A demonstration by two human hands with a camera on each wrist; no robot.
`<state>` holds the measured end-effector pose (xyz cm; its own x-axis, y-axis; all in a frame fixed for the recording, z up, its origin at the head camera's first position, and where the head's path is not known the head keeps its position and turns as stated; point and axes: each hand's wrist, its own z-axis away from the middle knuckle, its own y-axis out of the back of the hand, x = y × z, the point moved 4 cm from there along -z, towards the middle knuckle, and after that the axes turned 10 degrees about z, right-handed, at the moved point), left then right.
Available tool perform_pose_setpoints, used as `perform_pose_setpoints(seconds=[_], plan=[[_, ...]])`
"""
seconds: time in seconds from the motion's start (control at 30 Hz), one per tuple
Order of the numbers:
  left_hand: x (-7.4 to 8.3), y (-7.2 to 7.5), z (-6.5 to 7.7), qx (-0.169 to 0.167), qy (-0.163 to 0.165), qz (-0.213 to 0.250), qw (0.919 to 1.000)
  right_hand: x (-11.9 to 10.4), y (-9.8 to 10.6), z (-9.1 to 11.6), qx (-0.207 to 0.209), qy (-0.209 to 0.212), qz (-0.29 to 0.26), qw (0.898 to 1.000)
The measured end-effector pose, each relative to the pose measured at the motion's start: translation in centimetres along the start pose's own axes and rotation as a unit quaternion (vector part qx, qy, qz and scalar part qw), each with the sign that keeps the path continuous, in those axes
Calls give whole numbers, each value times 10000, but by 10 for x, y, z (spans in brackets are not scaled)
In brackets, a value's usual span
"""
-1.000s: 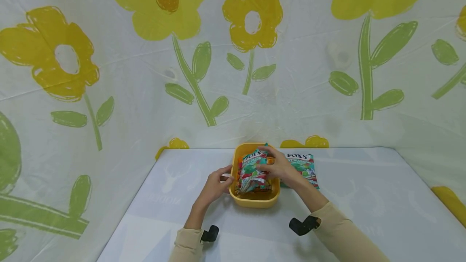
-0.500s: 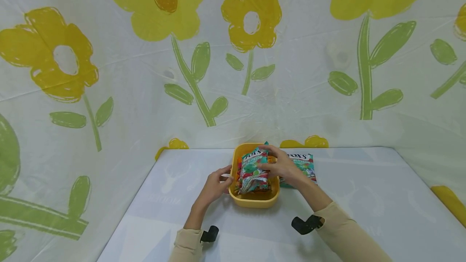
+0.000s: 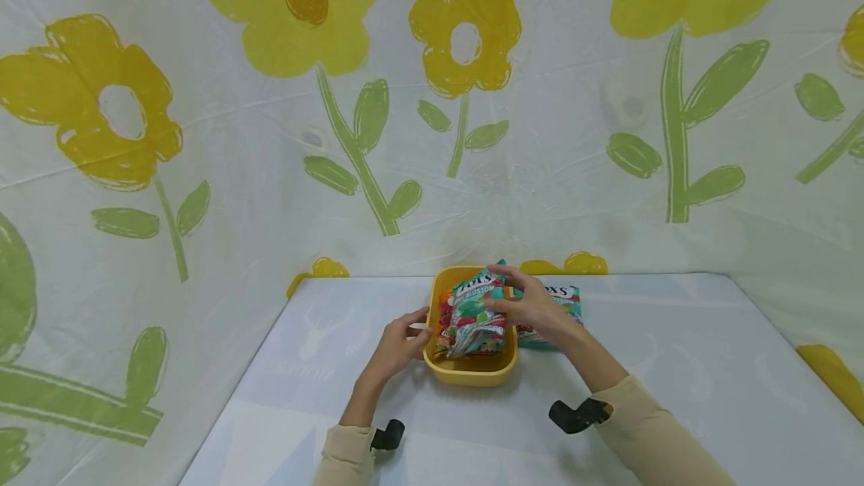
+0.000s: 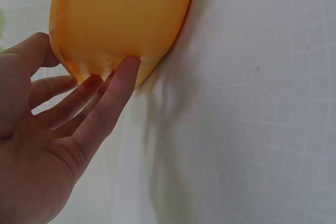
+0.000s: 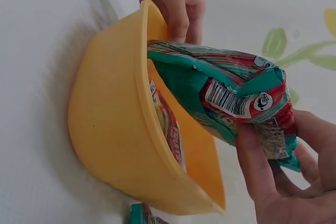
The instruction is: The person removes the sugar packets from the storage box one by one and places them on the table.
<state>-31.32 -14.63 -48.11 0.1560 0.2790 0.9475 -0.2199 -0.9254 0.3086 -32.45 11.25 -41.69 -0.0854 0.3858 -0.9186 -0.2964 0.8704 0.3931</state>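
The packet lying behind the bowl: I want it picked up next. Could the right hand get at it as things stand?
Probably not straight away: the right hand is gripping another packet over the bowl. The flat packet lies uncovered right beside that wrist, so once the hand is free, nothing blocks it.

Right hand (image 3: 533,307) grips a candy packet (image 3: 478,315) over the yellow bowl (image 3: 470,370) (left hand (image 3: 398,343) alongside).

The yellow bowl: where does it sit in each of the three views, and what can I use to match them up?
Head: yellow bowl at lower centre on the table, between both hands.
Left wrist: upper left, its outer wall touched by the left hand.
Right wrist: left and centre, tipped in frame, rim facing right.
Shared landmark: the left hand's fingers at the bowl's wall, seen in all three.
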Motion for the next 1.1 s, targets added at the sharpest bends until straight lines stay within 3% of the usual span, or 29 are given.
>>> perform_pose_setpoints(seconds=[0.57, 1.1], plan=[[2, -1, 2, 51, -4, 32, 10000, 5, 28, 9, 113, 151, 410, 9990], [1, -1, 2, 53, 43, 31, 10000, 11, 55, 18, 141, 359, 437, 9983]])
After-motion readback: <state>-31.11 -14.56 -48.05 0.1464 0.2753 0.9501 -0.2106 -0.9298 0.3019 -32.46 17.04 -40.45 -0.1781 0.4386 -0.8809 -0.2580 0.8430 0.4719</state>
